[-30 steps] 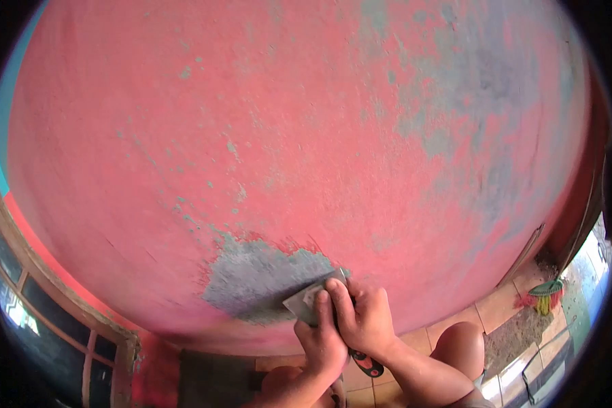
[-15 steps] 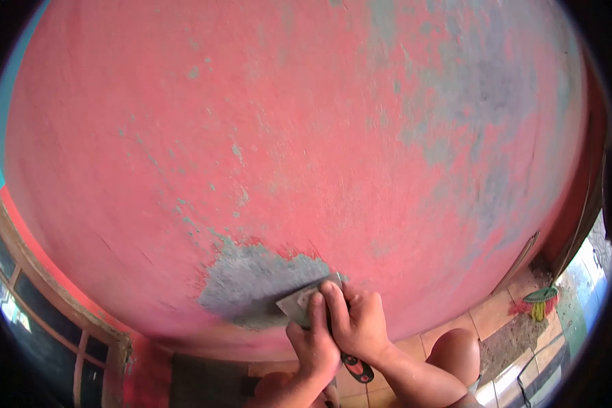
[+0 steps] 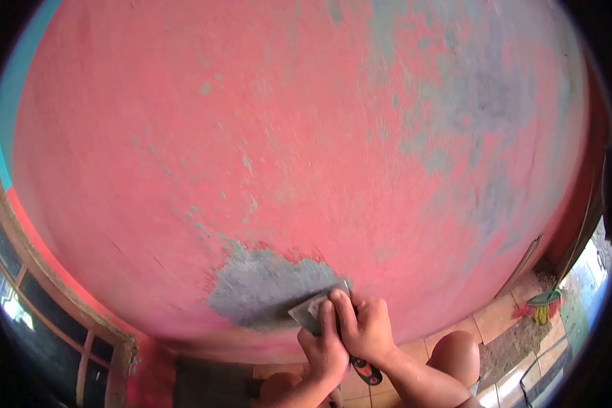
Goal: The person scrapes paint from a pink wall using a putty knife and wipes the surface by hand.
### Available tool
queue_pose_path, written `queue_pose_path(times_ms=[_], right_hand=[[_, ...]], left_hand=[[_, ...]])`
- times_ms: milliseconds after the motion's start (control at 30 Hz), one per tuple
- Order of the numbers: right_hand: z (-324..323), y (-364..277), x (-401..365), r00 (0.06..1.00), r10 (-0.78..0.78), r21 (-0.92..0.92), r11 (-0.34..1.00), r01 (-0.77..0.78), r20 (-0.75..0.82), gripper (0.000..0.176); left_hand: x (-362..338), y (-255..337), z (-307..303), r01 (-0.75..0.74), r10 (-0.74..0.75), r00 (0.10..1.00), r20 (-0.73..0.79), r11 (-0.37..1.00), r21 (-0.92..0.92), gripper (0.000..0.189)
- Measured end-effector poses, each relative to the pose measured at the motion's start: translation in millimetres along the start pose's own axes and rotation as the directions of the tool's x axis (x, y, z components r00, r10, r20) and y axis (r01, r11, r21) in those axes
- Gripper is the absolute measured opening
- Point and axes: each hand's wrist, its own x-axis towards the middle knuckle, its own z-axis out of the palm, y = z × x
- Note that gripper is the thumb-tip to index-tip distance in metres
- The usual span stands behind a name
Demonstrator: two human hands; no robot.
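Observation:
Low on the pink painted wall [image 3: 272, 156], a scraper [image 3: 309, 309] with a wide metal blade lies against the lower right part of a bare grey patch [image 3: 265, 282]. My right hand [image 3: 368, 330] is wrapped round its black and red handle, whose end sticks out below the palm. My left hand [image 3: 325, 353] presses fingers onto the blade from the left, close beside the right hand. Both hands are closed on the tool. The blade's edge is at the wall, and most of the handle is hidden by my fingers.
A wooden-framed window [image 3: 88, 347] is at the lower left. My bent knee [image 3: 455, 357] shows at the right, above the tiled floor [image 3: 449, 333]. Farther right lie a broom head [image 3: 542, 306] with coloured bristles and grey debris [image 3: 517, 345].
The view has shifted slightly, so the wall, patch and hands appear a little farther right. Both hands keep their grip on the scraper, and the bare patch looks much the same.

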Motion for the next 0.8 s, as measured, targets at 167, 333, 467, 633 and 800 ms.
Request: queue_pose_path(times_ms=[167, 333, 467, 633, 800], right_hand=[[6, 1, 8, 0.998, -0.057, -0.028, 0.998, 0.057, -0.021, 0.037], [-3, 5, 0, 0.999, 0.013, -0.020, 1.000, -0.013, 0.029, 0.036], [-2, 2, 2, 0.999, -0.025, -0.052, 0.998, 0.026, 0.022, 0.035], [2, 3, 1, 0.998, 0.031, -0.033, 0.999, -0.029, 0.054, 0.033], [4, 3, 3, 0.999, 0.040, 0.034, 0.999, -0.040, 0.003, 0.034]], left_hand=[[8, 17, 2, 0.019, -0.016, 0.998, 0.062, 0.999, -0.049, 0.034], [-1, 5, 8, -0.035, 0.035, 0.999, -0.011, 0.999, -0.031, 0.034], [6, 9, 1, 0.052, -0.051, 0.998, 0.026, 0.997, -0.057, 0.034], [-1, 10, 2, 0.016, -0.017, 1.000, 0.020, 0.999, 0.040, 0.036], [6, 10, -2, 0.029, -0.029, 0.999, 0.046, 1.000, -0.002, 0.033]])
